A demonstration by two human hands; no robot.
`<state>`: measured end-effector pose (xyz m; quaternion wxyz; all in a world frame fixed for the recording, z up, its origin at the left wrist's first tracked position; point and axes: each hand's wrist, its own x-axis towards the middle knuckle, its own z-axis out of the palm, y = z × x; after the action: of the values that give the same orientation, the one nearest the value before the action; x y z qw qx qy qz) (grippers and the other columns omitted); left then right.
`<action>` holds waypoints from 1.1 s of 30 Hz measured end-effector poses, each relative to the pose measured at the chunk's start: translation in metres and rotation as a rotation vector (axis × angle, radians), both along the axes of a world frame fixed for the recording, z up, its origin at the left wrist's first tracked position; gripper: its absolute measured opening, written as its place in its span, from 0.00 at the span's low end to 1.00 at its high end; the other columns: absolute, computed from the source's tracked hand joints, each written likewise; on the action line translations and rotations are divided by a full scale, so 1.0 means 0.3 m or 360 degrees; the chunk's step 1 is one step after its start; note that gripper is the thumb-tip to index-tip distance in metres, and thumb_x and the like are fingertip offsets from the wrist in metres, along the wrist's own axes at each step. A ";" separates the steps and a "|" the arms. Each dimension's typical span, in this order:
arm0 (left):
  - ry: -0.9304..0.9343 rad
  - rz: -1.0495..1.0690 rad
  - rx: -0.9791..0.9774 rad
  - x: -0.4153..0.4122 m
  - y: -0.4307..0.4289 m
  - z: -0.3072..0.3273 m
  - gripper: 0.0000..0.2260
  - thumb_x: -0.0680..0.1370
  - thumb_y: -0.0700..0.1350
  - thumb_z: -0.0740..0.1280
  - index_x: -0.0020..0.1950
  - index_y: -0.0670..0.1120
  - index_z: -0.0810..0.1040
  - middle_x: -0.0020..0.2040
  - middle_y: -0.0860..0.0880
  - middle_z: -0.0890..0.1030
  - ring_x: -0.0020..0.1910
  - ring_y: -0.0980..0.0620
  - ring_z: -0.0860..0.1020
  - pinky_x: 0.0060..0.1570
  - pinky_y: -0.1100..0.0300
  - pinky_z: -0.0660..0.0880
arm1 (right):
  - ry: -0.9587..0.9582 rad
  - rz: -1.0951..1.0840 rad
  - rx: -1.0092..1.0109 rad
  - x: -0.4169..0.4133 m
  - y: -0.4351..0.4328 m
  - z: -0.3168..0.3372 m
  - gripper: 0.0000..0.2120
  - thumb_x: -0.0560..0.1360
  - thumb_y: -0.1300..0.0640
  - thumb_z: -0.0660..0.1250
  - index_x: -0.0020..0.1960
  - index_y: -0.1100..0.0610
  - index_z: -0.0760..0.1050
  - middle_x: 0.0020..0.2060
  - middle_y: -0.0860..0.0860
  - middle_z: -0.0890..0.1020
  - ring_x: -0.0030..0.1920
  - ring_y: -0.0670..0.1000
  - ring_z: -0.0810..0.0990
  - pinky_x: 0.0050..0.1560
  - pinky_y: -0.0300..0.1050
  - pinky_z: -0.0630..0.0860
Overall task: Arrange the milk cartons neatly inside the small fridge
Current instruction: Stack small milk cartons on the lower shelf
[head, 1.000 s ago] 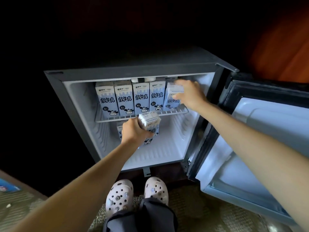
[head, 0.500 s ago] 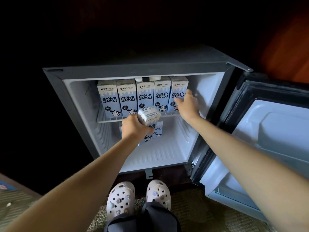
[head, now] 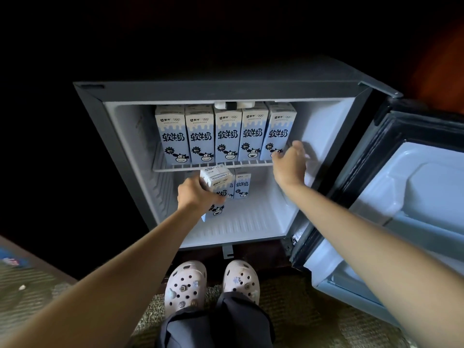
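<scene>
Milk carton (head: 218, 189) upright in left hand (head: 197, 195) grip, lower compartment.

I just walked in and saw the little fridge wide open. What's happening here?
A person is stocking the small fridge with milk cartons. Five cartons stand upright in a row on the wire shelf. The right hand is open beside the rightmost shelf carton. The left hand grips another carton in the lower compartment, in front of a carton standing there. The door hangs open on the right.
</scene>
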<state>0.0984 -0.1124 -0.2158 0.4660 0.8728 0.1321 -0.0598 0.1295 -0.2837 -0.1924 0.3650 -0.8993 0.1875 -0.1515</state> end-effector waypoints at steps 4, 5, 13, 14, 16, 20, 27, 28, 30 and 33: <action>0.0131 -0.0060 -0.0049 -0.012 0.046 -0.064 0.18 0.65 0.35 0.77 0.52 0.40 0.78 0.47 0.47 0.78 0.44 0.51 0.75 0.41 0.61 0.73 | -0.0358 -0.0004 -0.0274 -0.126 0.113 -0.155 0.20 0.75 0.65 0.63 0.66 0.65 0.64 0.64 0.61 0.68 0.63 0.59 0.71 0.58 0.48 0.72; 0.0166 -0.0062 -0.0044 -0.014 0.057 -0.090 0.19 0.65 0.35 0.77 0.53 0.40 0.78 0.48 0.46 0.80 0.44 0.51 0.75 0.44 0.62 0.72 | -0.0356 0.0150 -0.0281 -0.151 0.144 -0.202 0.19 0.75 0.66 0.62 0.64 0.64 0.65 0.62 0.60 0.69 0.61 0.58 0.72 0.56 0.48 0.73; 0.0385 0.0038 -0.0175 0.037 0.108 -0.290 0.24 0.65 0.33 0.76 0.60 0.40 0.77 0.57 0.43 0.81 0.53 0.47 0.79 0.53 0.60 0.75 | 0.0667 0.0923 -0.0092 -0.108 0.258 -0.480 0.18 0.77 0.68 0.56 0.66 0.63 0.68 0.49 0.60 0.80 0.51 0.58 0.78 0.45 0.45 0.75; 0.0403 0.0018 -0.0202 0.054 0.108 -0.312 0.24 0.66 0.32 0.75 0.60 0.40 0.76 0.57 0.42 0.81 0.53 0.46 0.79 0.56 0.57 0.76 | 0.0738 0.0946 -0.0126 -0.083 0.263 -0.503 0.20 0.77 0.68 0.56 0.69 0.62 0.66 0.57 0.62 0.79 0.57 0.60 0.77 0.53 0.47 0.74; 0.0421 0.0015 -0.0291 0.093 0.107 -0.354 0.24 0.66 0.29 0.73 0.61 0.38 0.75 0.58 0.40 0.80 0.54 0.46 0.78 0.58 0.55 0.76 | 0.0862 0.0988 -0.0135 -0.035 0.275 -0.538 0.23 0.77 0.67 0.55 0.72 0.59 0.62 0.65 0.61 0.74 0.63 0.60 0.74 0.56 0.44 0.72; 0.0404 0.0175 -0.0469 0.169 0.104 -0.436 0.25 0.67 0.27 0.71 0.63 0.38 0.74 0.61 0.40 0.79 0.60 0.44 0.77 0.56 0.59 0.74 | 0.0933 0.1040 -0.0074 0.044 0.314 -0.611 0.21 0.79 0.62 0.57 0.72 0.57 0.62 0.63 0.61 0.75 0.59 0.59 0.77 0.50 0.43 0.73; 0.0280 0.0320 -0.0529 0.257 0.123 -0.523 0.19 0.76 0.29 0.59 0.60 0.46 0.77 0.56 0.44 0.81 0.47 0.49 0.78 0.36 0.64 0.78 | 0.0724 0.0940 0.0058 0.129 0.371 -0.676 0.16 0.78 0.62 0.60 0.66 0.61 0.70 0.54 0.61 0.80 0.51 0.59 0.79 0.51 0.46 0.75; 0.0257 0.0352 -0.0525 0.263 0.124 -0.538 0.19 0.76 0.30 0.59 0.60 0.48 0.77 0.55 0.45 0.81 0.48 0.48 0.79 0.38 0.62 0.78 | 0.0695 0.0934 0.0063 0.133 0.378 -0.681 0.17 0.77 0.62 0.61 0.65 0.60 0.70 0.54 0.61 0.81 0.49 0.58 0.79 0.49 0.45 0.74; 0.0220 0.0450 -0.0565 0.269 0.119 -0.565 0.20 0.75 0.29 0.58 0.62 0.46 0.74 0.55 0.46 0.81 0.52 0.47 0.79 0.45 0.57 0.80 | 0.0621 0.0936 0.0033 0.137 0.389 -0.693 0.16 0.77 0.62 0.62 0.65 0.60 0.70 0.55 0.59 0.81 0.53 0.58 0.79 0.48 0.43 0.73; 0.0225 0.0587 -0.0625 0.292 0.108 -0.596 0.22 0.76 0.32 0.59 0.69 0.43 0.67 0.59 0.43 0.80 0.58 0.44 0.78 0.56 0.49 0.78 | 0.0532 0.0907 0.0023 0.152 0.399 -0.712 0.16 0.76 0.63 0.63 0.64 0.60 0.71 0.58 0.57 0.80 0.58 0.57 0.79 0.52 0.44 0.74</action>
<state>0.1858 -0.0799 -0.3945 0.6188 0.7207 0.3069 -0.0592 0.1751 -0.1640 -0.4059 0.3633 -0.9253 -0.0132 0.1076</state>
